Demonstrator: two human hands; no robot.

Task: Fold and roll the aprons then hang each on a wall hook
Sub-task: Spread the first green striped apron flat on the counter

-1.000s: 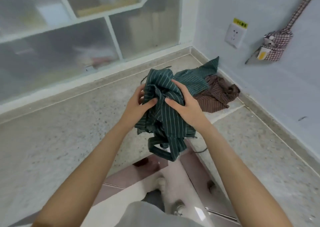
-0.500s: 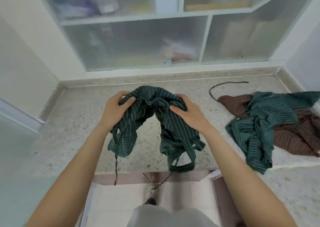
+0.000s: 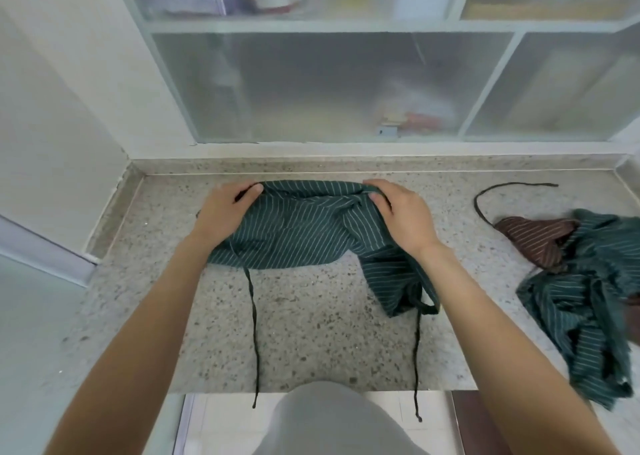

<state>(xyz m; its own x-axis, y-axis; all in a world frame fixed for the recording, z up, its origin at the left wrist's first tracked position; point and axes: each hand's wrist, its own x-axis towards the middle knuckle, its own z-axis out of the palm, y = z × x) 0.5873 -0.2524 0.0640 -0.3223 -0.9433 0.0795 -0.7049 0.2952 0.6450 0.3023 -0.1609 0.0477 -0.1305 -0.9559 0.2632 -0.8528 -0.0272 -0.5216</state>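
Behind the frosted cabinet panels [image 3: 311,87], the stored items are showing only as blurs. Right of that cabinet, the heaped aprons [image 3: 585,281] are running past the frame's right edge.

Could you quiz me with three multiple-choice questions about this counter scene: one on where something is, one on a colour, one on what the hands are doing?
1. Where is the brown apron?
A. right side of the counter
B. on a hook
C. on the floor

2. What colour is the apron being handled?
A. red
B. striped green
C. white

3. The left hand and right hand are:
A. idle
B. gripping the apron's top edge
C. tying strings

Answers: 1 A, it lies crumpled there. 2 B, pale stripes on dark green. 3 B, fingers curl round the cloth.
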